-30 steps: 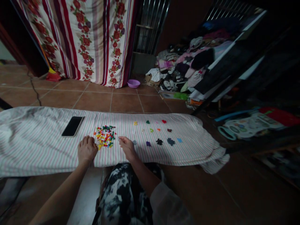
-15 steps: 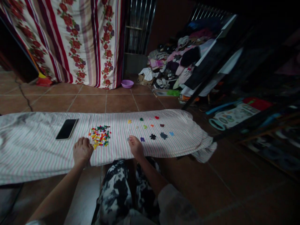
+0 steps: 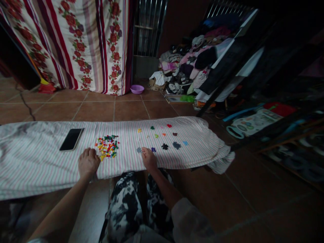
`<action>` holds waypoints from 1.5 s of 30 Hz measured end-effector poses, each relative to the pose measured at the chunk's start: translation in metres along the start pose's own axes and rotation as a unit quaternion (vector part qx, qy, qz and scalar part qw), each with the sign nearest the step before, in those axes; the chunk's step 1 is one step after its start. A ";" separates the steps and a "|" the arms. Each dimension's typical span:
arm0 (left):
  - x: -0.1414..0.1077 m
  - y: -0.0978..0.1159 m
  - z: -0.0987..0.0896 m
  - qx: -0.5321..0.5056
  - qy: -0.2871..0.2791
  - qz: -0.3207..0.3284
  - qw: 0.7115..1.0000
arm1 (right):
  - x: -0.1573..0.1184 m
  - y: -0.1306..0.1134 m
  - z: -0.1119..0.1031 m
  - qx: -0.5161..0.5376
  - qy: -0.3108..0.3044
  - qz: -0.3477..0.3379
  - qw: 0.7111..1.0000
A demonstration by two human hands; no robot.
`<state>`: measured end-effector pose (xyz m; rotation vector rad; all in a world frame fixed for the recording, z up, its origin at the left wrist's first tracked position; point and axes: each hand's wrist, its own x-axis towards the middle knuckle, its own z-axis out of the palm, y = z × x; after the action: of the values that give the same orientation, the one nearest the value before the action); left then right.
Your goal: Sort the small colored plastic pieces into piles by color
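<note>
My left hand (image 3: 88,162) rests on the striped cloth with its fingers curled under; its palm side is hidden. Just right of it lies a mixed pile of small coloured pieces (image 3: 107,146), with a few yellow ones closest to the fingers. My right hand (image 3: 149,158) is above the cloth, thumb and fingertips pinched together beside a small grey cluster (image 3: 139,150). Anything inside that pinch is too small to make out. Close by on the right are a purple cluster (image 3: 153,149), a black cluster (image 3: 165,146) and a dark grey cluster (image 3: 176,145).
Farther back sit small groups in yellow (image 3: 139,130), green (image 3: 152,128), red (image 3: 169,126), brown (image 3: 174,134) and light blue (image 3: 185,143). A phone (image 3: 72,139) lies left of the pile. Beyond the striped cloth (image 3: 45,162) are a purple basin (image 3: 137,89) and heaped clothes.
My right hand has shifted slightly right, off the grey cluster, which now shows more fully. My left hand has stayed in place on the cloth.
</note>
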<state>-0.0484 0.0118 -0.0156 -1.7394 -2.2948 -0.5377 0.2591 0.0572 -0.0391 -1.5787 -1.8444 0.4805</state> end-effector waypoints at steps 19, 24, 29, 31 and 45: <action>0.000 -0.003 0.006 0.011 0.013 0.004 1.000 | 0.000 0.005 -0.007 0.057 0.007 0.048 0.997; 0.000 -0.002 0.007 0.018 0.012 -0.002 1.000 | -0.002 0.015 -0.003 0.096 0.052 0.009 0.994; 0.000 -0.003 0.010 0.023 0.018 -0.005 1.000 | -0.003 0.016 -0.011 0.106 0.067 -0.001 0.992; 0.000 -0.003 0.011 0.021 0.020 -0.005 1.000 | -0.003 0.014 -0.013 0.101 0.061 0.007 0.993; 0.001 0.000 0.008 0.002 0.018 -0.013 1.000 | 0.014 -0.031 -0.001 0.131 0.001 -0.130 0.983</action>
<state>-0.0480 0.0161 -0.0227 -1.6861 -2.2962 -0.5628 0.2361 0.0646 -0.0145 -1.1463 -1.8664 0.5743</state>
